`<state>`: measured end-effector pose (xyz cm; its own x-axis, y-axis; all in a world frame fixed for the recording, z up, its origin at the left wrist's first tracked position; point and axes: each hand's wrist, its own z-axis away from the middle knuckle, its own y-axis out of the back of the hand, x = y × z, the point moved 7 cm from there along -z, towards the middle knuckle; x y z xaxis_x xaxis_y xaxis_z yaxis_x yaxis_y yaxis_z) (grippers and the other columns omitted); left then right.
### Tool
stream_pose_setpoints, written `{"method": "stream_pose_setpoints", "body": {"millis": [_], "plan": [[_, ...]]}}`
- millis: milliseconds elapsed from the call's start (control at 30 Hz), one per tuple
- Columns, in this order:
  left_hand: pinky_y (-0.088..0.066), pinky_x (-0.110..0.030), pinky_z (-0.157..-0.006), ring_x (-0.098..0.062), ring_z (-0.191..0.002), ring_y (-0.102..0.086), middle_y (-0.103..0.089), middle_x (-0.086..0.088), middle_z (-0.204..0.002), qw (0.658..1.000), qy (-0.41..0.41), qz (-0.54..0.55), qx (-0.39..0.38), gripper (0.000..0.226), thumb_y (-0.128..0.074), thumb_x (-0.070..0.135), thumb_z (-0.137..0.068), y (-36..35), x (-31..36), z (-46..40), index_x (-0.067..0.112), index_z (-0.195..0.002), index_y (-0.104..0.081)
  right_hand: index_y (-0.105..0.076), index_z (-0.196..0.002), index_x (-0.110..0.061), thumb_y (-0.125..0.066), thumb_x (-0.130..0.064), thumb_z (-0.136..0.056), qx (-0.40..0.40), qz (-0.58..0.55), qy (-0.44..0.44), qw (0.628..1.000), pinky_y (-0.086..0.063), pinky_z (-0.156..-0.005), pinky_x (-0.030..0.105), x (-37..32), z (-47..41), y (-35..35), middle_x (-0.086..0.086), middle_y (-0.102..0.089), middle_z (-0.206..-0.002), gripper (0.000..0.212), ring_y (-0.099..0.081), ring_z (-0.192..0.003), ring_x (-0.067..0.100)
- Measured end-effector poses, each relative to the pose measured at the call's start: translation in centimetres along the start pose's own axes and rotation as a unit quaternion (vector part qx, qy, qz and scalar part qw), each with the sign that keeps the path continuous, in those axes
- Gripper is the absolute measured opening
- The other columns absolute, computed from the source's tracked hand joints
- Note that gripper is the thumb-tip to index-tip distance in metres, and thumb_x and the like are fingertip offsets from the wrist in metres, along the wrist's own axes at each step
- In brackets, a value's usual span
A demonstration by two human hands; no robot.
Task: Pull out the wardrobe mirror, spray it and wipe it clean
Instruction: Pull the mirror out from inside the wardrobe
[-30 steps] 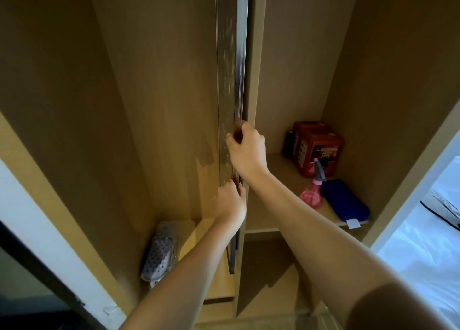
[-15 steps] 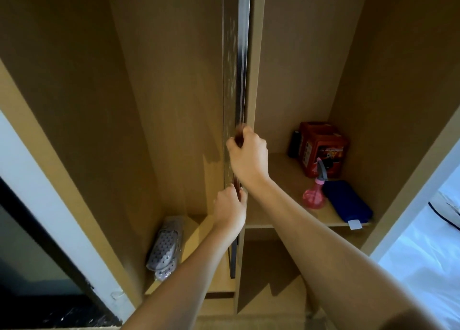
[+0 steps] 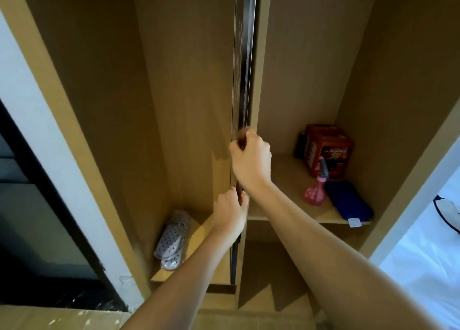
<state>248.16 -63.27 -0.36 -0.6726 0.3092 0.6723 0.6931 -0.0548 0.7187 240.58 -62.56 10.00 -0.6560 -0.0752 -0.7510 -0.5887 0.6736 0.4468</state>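
Note:
The wardrobe mirror stands edge-on against the middle partition, a thin dark strip with a speckled glass face. My right hand grips its front edge at about shelf height. Just below, my left hand holds the same edge. A pink spray bottle with a grey trigger stands on the right shelf. A blue cloth lies beside it, to its right.
A red box and a small dark item sit at the back of the right shelf. Grey perforated slippers lie on the lower left shelf. White bedding shows at the right, a dark doorway at the left.
Both hands stay on the mirror's edge. The view has shifted slightly, with the hands a little nearer the centre; the mirror itself shows no clear movement.

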Motion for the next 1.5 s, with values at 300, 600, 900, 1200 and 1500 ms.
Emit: {"method": "stream_pose_setpoints", "body": {"millis": [300, 600, 900, 1200, 1500], "plan": [[-0.032, -0.015, -0.048, -0.012, -0.074, -0.052, -0.063, -0.008, -0.094, 1.0, -0.017, -0.017, 0.006, 0.024, -0.045, 0.024, -0.101, 1.3, 0.1, 3.8, 0.005, -0.105, -0.059, -0.055, -0.122, -0.003, -0.053, -0.017, -0.097, 0.001, -0.019, -0.016, 1.0, -0.058, -0.066, 0.038, -1.6, 3.7, 1.4, 0.0, -0.06, -0.078, 0.029, -0.063, -0.072, 0.021], [-0.037, -0.019, -0.057, -0.022, -0.089, -0.066, -0.065, -0.009, -0.095, 1.0, -0.01, -0.021, 0.005, 0.023, -0.046, 0.021, -0.101, 1.8, 0.1, 7.0, 0.004, -0.103, -0.06, -0.056, -0.121, -0.006, -0.053, -0.019, -0.096, 0.006, -0.016, -0.019, 1.0, -0.058, -0.071, 0.042, -2.4, 6.4, 2.5, 0.001, -0.061, -0.082, 0.028, -0.063, -0.079, 0.024], [-0.054, -0.028, -0.069, -0.02, -0.089, -0.065, -0.066, -0.009, -0.101, 1.0, 0.004, -0.003, 0.004, 0.022, -0.046, 0.024, -0.101, 1.7, 0.2, 8.6, 0.006, -0.107, -0.058, -0.054, -0.123, -0.004, -0.052, -0.017, -0.097, -0.032, -0.025, -0.013, 0.999, -0.039, -0.052, 0.015, -2.4, 7.6, 3.3, -0.003, -0.057, -0.08, 0.029, -0.055, -0.065, 0.006], [-0.042, -0.017, -0.059, -0.019, -0.088, -0.068, -0.068, -0.008, -0.101, 0.999, 0.018, -0.015, 0.032, 0.027, -0.045, 0.026, -0.101, 0.8, 1.6, 9.0, 0.008, -0.115, -0.059, -0.055, -0.119, -0.005, -0.051, -0.016, -0.097, -0.066, -0.041, -0.012, 0.997, -0.047, -0.053, 0.022, -1.5, 7.2, 4.7, -0.002, -0.058, -0.078, 0.025, -0.058, -0.065, 0.01], [-0.054, -0.025, -0.08, -0.019, -0.101, -0.068, -0.068, -0.009, -0.114, 0.997, 0.041, -0.014, 0.064, 0.04, -0.042, 0.028, -0.103, -1.3, 3.6, 9.3, 0.006, -0.135, -0.047, -0.055, -0.12, -0.009, -0.052, -0.018, -0.099, -0.097, -0.086, 0.006, 0.992, -0.059, -0.069, 0.025, 0.4, 6.2, 6.3, 0.001, -0.065, -0.091, 0.023, -0.066, -0.078, 0.013]]}}
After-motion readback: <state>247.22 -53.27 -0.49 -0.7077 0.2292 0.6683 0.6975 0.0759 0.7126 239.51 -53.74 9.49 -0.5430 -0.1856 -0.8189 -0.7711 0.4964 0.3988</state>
